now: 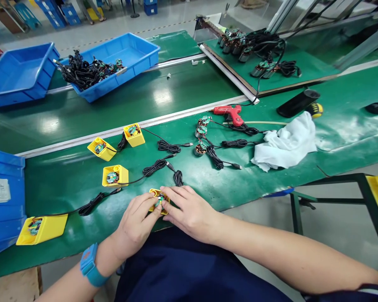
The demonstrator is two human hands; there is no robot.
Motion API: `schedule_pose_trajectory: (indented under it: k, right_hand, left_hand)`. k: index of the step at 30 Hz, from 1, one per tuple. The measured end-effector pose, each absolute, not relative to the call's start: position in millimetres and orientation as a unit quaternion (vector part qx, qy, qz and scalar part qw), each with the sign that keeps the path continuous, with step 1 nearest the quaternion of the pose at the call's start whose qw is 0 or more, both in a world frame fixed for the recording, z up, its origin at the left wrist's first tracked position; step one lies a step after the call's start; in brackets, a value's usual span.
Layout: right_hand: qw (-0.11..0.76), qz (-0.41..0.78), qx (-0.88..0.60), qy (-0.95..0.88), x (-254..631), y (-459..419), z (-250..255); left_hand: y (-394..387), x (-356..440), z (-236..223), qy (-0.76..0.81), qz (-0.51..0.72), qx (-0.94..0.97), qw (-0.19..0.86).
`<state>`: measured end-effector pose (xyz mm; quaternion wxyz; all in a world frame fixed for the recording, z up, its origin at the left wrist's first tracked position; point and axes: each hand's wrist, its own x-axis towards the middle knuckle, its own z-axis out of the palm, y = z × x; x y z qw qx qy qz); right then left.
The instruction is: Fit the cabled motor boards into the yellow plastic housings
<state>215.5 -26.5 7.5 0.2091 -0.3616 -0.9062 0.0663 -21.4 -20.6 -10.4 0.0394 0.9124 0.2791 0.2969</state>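
Note:
At the bench's near edge, my left hand [140, 220] and my right hand [189, 212] close around a small yellow plastic housing [153, 208]. Inside its opening sits a green circuit board [160, 200], touched by my fingertips. A bundled black cable [178, 178] lies just beyond my right fingers. More yellow housings, each with a circuit board inside and a black cable, stand to the left: one housing [121, 176] close by, two others [105, 152] [137, 138] behind it, and another [52, 228] at the far left.
Motors with circuit boards [200, 147] lie mid-bench near a red glue gun [231, 112] and a white cloth [285, 142]. A black cylinder [297, 102] rests behind the cloth. Blue bins [129, 52] [22, 71] stand at the back; another blue bin [3, 222] borders the left side.

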Motion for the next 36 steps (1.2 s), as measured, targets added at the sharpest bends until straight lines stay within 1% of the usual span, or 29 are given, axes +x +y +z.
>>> schedule_pose_trajectory:
  k: [4,8,10,12,15,18,21,24,27,31,36]
  right_hand:
    - [0.23,0.054,-0.324,-0.916,215,-16,10]
    - [0.216,0.074,-0.297,-0.927,217,-5,15]
    - [0.205,0.091,-0.289,-0.931,217,2,16]
    - [0.205,0.114,-0.276,-0.932,217,9,14]
    - [0.241,0.152,-0.249,-0.926,218,20,6]
    - [0.305,0.163,-0.266,-0.9,219,23,-5]
    - [0.355,0.143,-0.326,-0.864,220,16,-17]
    - [0.37,0.149,-0.354,-0.846,219,10,-24]
    - [0.381,0.182,-0.341,-0.84,217,12,-26]
    - [0.374,0.228,-0.338,-0.833,215,21,-24]
    - [0.38,0.338,-0.361,-0.782,219,25,-21]
  left_hand:
    - [-16,-26,-9,0.274,0.315,0.908,0.028]
    - [-16,-28,-10,0.291,0.318,0.902,-0.006]
    - [-15,-27,-11,0.314,0.323,0.893,0.002]
    - [-13,-25,-12,0.329,0.324,0.886,0.033]
    - [-5,-24,-9,0.328,0.301,0.89,0.098]
    - [4,-24,-1,0.342,0.262,0.891,0.143]
    - [11,-24,8,0.351,0.254,0.89,0.143]
    - [18,-25,17,0.342,0.249,0.898,0.12]
    - [28,-26,25,0.329,0.212,0.913,0.113]
    - [47,-28,35,0.312,0.154,0.928,0.138]
    - [59,-24,43,0.334,0.106,0.924,0.155]
